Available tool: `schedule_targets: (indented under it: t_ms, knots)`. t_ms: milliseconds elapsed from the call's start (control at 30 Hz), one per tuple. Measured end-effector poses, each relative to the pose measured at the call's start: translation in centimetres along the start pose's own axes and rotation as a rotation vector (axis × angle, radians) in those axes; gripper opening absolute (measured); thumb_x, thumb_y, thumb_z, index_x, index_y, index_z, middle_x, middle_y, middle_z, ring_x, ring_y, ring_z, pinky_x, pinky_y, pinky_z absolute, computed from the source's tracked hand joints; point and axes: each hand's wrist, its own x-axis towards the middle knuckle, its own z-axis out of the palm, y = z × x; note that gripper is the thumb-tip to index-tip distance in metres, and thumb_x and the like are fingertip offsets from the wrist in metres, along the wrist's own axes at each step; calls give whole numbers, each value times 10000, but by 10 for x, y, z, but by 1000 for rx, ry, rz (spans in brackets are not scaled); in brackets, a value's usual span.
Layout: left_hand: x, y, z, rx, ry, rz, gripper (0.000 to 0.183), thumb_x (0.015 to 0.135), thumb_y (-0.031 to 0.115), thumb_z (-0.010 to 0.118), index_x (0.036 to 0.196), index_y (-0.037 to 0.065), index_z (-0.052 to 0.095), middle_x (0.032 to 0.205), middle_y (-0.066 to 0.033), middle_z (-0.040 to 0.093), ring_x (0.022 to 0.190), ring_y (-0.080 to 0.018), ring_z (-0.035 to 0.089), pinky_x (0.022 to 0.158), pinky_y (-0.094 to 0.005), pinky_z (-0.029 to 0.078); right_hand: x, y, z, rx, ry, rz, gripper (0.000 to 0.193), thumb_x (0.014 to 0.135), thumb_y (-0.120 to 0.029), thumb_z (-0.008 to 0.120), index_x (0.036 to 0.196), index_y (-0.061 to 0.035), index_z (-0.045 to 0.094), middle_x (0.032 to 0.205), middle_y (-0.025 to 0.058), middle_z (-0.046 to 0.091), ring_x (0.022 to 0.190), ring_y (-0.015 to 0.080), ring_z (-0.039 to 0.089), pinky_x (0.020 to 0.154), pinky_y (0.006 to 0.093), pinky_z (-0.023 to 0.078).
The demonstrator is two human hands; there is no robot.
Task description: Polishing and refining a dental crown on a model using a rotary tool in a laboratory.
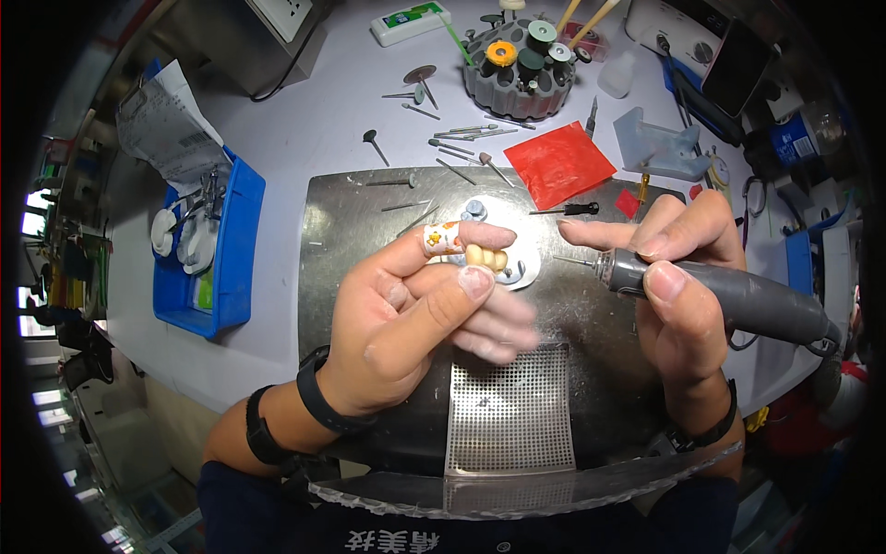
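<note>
Between the thumb and bandaged index finger of my left hand (pixel 406 305) is a small cream-coloured dental bridge (pixel 486 258) of a few joined teeth. My right hand (pixel 683 277) grips a dark grey handpiece (pixel 738 294) like a pen, its thin metal bur (pixel 574 262) aimed left toward the bridge but apart from it. The right index finger stretches out above the bur. Behind the left fingers lies a white plaster dental model (pixel 528 247) with bluish parts, partly hidden. Both hands are above a dark metal plate (pixel 351 231).
Loose burs (pixel 452 148) lie beyond the plate, near a red packet (pixel 559 166). A grey round bur holder (pixel 521 88) stands at the back. On the left is a blue bin (pixel 242 245) with dental articulators and paper. A perforated metal grille (pixel 509 415) and a clear shield edge (pixel 526 489) are nearest me.
</note>
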Motion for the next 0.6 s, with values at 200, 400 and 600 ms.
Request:
schedule_targets:
  t_ms: [200, 400, 600]
  knots:
    - [4, -16, 6, 240, 145, 182, 318, 1070, 130, 610, 1326, -59, 620, 1143, -192, 716, 1061, -285, 733, 815, -354, 649, -2, 1, 6, 60, 1, -3, 187, 909, -164, 613, 1017, -43, 521, 784, 79, 541, 745, 196, 665, 1034, 595, 581]
    - [2, -18, 1, 144, 117, 182, 309, 1042, 63, 641, 1328, -52, 629, 1177, -211, 714, 1065, -308, 738, 925, -401, 627, -3, -6, 7, 29, -66, 83, 215, 914, -189, 640, 1024, -52, 516, 812, 79, 540, 733, 163, 633, 1025, 617, 582]
    - [4, -18, 2, 149, 114, 201, 310, 996, -3, 671, 1302, -46, 645, 1171, -212, 710, 1048, -309, 744, 926, -396, 625, -8, -6, 10, 34, -96, 66, 238, 920, -189, 645, 1046, -42, 507, 845, 83, 531, 761, 183, 650, 1047, 619, 568]
